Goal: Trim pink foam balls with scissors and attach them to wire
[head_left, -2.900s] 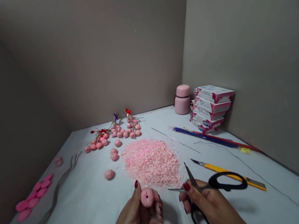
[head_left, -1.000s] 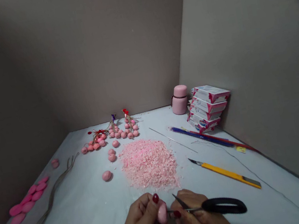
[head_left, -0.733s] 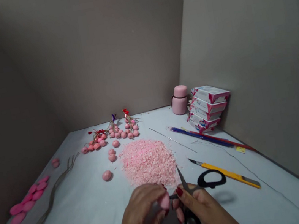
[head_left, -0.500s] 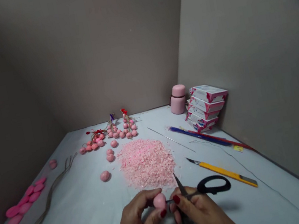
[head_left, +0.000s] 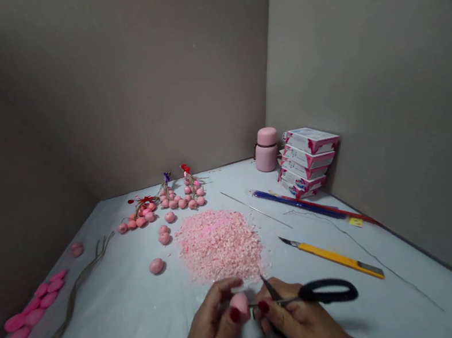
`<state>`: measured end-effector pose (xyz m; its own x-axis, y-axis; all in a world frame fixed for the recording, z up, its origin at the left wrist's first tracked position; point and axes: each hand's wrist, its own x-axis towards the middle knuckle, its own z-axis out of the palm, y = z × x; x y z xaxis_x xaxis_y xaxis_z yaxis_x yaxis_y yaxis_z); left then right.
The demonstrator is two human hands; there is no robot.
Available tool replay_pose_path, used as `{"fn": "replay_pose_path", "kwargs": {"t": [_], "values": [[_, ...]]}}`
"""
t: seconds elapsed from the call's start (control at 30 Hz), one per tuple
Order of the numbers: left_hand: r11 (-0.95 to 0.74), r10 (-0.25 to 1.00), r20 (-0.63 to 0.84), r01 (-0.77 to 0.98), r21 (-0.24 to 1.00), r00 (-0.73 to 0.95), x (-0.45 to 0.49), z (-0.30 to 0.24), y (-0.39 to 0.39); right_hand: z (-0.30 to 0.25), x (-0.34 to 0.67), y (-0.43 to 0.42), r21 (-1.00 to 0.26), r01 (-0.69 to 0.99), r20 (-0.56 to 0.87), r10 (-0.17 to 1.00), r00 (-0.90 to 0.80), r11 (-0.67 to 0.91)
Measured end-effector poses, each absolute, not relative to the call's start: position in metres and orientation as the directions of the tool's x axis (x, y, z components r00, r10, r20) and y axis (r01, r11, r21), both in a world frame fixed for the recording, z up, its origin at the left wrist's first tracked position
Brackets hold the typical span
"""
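Observation:
Near the front of the table, my left hand (head_left: 210, 329) pinches a pink ball (head_left: 241, 303) between thumb and fingers. Black-handled scissors (head_left: 327, 293) are gripped in my right hand (head_left: 300, 316), well forward around the blades. The blades stand apart: one points left at the ball and seems to meet its side, the other points away from me. Its second handle loop is mostly hidden under my right hand. Just beyond both hands lies a heap of pale pink shavings (head_left: 220, 246). A loose pink ball (head_left: 156, 266) rests left of the heap.
A yellow craft knife (head_left: 338, 257), thin rod (head_left: 254, 209) and blue strips (head_left: 297, 202) lie right. Behind are stacked boxes (head_left: 309, 157) and a pink flask (head_left: 267, 150). Bunched pink balls (head_left: 182, 202) stand back; pink discs (head_left: 35, 315) and dry stems (head_left: 72, 301) lie left.
The ball has turned a little in my left hand, with the thumb now across its front. The scissors have tilted, their outer handle moving right and lower. The whole view has shifted slightly.

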<state>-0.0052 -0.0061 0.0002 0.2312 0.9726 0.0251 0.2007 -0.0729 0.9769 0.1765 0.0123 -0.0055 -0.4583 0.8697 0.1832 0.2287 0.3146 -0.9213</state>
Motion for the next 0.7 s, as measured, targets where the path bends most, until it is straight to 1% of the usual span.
{"fn": "replay_pose_path", "kwargs": {"t": [0.03,0.07,0.1,0.13,0.2,0.27,0.33,0.37,0.43,0.5,0.53,0.6,0.63,0.7], "values": [[-0.173,0.97,0.121,0.252,0.952,0.21,-0.007,-0.001,-0.007,-0.007,0.175,0.012,-0.967,0.188,0.078,0.904,-0.42,0.171],[-0.252,0.959,0.194,0.306,0.918,0.208,-0.009,-0.002,-0.008,-0.009,0.174,0.012,-0.987,0.151,-0.01,0.915,-0.404,0.056],[-0.302,0.948,0.24,0.354,0.885,0.211,-0.011,-0.002,-0.009,-0.01,0.174,0.012,-0.992,0.121,-0.066,0.915,-0.398,-0.019],[-0.322,0.944,0.258,0.387,0.864,0.207,-0.012,-0.003,-0.01,-0.011,0.173,0.012,-0.993,0.106,-0.095,0.911,-0.401,-0.057],[-0.282,0.957,0.22,0.416,0.865,0.191,-0.012,-0.002,-0.01,-0.011,0.173,0.013,-0.992,0.111,-0.1,0.908,-0.406,-0.06],[-0.222,0.97,0.16,0.402,0.888,0.182,-0.011,0.001,-0.01,-0.01,0.174,0.013,-0.988,0.152,-0.063,0.91,-0.409,0.0],[-0.156,0.973,0.088,0.32,0.935,0.215,-0.007,0.004,-0.008,-0.007,0.176,0.014,-0.963,0.22,0.049,0.901,-0.431,0.158],[-0.108,0.97,0.045,0.256,0.961,0.238,-0.005,0.005,-0.007,-0.005,0.177,0.015,-0.929,0.258,0.126,0.88,-0.457,0.267],[0.021,0.959,-0.054,0.12,0.993,0.279,-0.002,0.005,-0.003,-0.001,0.178,0.016,-0.817,0.314,0.269,0.802,-0.534,0.484],[0.151,0.929,-0.158,0.045,0.987,0.334,0.0,0.004,0.0,0.004,0.179,0.016,-0.705,0.331,0.343,0.71,-0.615,0.627],[0.198,0.913,-0.198,0.035,0.98,0.356,0.001,0.003,0.001,0.005,0.178,0.017,-0.67,0.327,0.356,0.675,-0.647,0.666],[0.262,0.885,-0.258,0.044,0.964,0.387,0.001,0.001,0.002,0.005,0.178,0.016,-0.657,0.304,0.36,0.641,-0.678,0.69],[0.266,0.882,-0.265,0.053,0.963,0.389,0.001,0.001,0.001,0.004,0.177,0.016,-0.675,0.296,0.351,0.648,-0.676,0.676],[0.209,0.917,-0.217,0.061,0.976,0.335,0.0,0.0,-0.001,-0.001,0.176,0.015,-0.761,0.301,0.311,0.73,-0.609,0.575]]}}
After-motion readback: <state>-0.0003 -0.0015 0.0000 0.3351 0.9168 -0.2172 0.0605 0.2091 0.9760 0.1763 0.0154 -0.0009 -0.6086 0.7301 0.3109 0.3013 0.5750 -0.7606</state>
